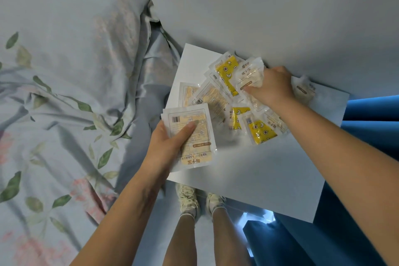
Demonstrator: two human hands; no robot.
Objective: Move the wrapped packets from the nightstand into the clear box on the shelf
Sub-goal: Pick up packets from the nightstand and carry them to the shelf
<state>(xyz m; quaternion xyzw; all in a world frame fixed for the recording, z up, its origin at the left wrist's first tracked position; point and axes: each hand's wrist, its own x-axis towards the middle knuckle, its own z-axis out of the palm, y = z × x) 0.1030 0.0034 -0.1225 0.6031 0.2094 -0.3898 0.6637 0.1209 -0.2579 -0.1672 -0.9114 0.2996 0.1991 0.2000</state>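
Several wrapped packets (218, 95), white with yellow print, lie scattered on the white nightstand (259, 168). My left hand (168, 142) grips a small stack of packets (194, 134) at the nightstand's left edge, thumb on top. My right hand (272, 86) reaches to the back of the nightstand by the wall and pinches a pale packet (250, 77). Another pale packet (304, 89) lies just right of that hand. Two yellow packets (261, 129) lie near my right forearm. The clear box and the shelf are out of view.
A bed with floral bedding (64, 93) fills the left side. A pale wall (259, 6) rises behind the nightstand. Blue curtains (371, 119) hang at the right. My feet in pale shoes (194, 198) stand on the floor between bed and nightstand.
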